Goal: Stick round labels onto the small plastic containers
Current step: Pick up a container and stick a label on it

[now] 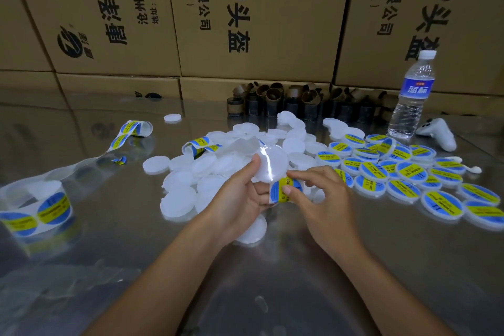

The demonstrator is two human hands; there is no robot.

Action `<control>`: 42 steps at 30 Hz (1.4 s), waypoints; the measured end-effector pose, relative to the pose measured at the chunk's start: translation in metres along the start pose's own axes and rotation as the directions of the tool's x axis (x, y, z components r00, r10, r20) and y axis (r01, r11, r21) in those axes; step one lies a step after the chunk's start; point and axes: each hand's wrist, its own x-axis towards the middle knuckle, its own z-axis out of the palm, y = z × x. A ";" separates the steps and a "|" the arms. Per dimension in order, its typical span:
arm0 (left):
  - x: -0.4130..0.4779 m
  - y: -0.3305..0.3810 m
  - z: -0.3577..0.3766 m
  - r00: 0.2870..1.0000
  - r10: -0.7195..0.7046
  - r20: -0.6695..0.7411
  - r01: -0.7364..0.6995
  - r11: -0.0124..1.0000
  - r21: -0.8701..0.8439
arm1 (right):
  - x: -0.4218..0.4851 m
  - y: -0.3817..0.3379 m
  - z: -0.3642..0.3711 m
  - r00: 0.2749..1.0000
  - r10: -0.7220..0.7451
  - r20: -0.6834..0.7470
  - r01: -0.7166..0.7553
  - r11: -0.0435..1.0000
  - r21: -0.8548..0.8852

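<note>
Your hands, left of the water bottle (pixel 414 95), are peeling the next label.
Left hand (pixel 240 196) pinches the glossy backing strip (pixel 270 163); right hand (pixel 321 194) pinches a round label (pixel 281 191). Labelled containers (pixel 395 172) lie below the bottle and bare containers (pixel 191 172) lie left of it, so perhaps half remain. Steel table (pixel 272 294), with cartons (pixel 245 8) stacked behind.

Backdrop: stacked brown cardboard cartons (pixel 259 22), printed with black Chinese characters, closing off the whole rear of the view.
Lower tier: shorter cartons (pixel 117 87) at table level.
Work surface: polished metal table (pixel 81 267), mirror-like, reflecting the cartons.
Rear of table: brown cardboard tube cores (pixel 300 103), clustered against the cartons; clear water bottle (pixel 414 95), upright, just to the right.
Light: dim, diffuse.
</note>
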 end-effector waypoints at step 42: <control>-0.003 0.006 0.003 0.997 -0.057 -0.047 0.047 0.979 -0.200 | -0.002 -0.003 0.000 0.951 -0.290 -0.106 0.259 0.936 -0.239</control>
